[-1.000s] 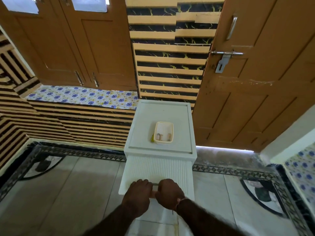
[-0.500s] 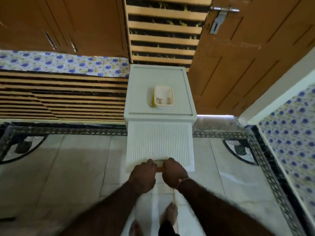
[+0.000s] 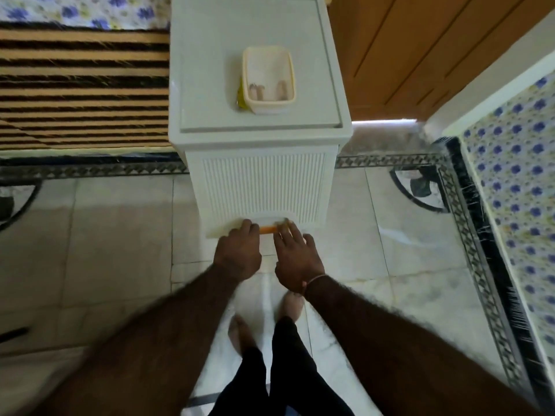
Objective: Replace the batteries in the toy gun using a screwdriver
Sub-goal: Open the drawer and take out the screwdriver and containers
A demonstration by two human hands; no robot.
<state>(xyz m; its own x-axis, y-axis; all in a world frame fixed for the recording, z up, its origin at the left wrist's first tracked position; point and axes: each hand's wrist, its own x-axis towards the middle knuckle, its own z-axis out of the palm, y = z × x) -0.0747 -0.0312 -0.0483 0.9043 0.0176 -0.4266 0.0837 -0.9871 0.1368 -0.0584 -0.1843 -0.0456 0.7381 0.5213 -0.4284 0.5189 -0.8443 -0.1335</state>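
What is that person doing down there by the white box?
A person is bending over a white plastic cabinet, with the left hand and right hand at the bottom edge of its ribbed front. Something orange shows between the hands. A small cream tub sits on top, untouched.

No sleeves are worn on the 2 forearms, which are bare and hairy. A thin thread bracelet is seen at the wrist of the right hand. Black trousers are worn, and both feet are bare.
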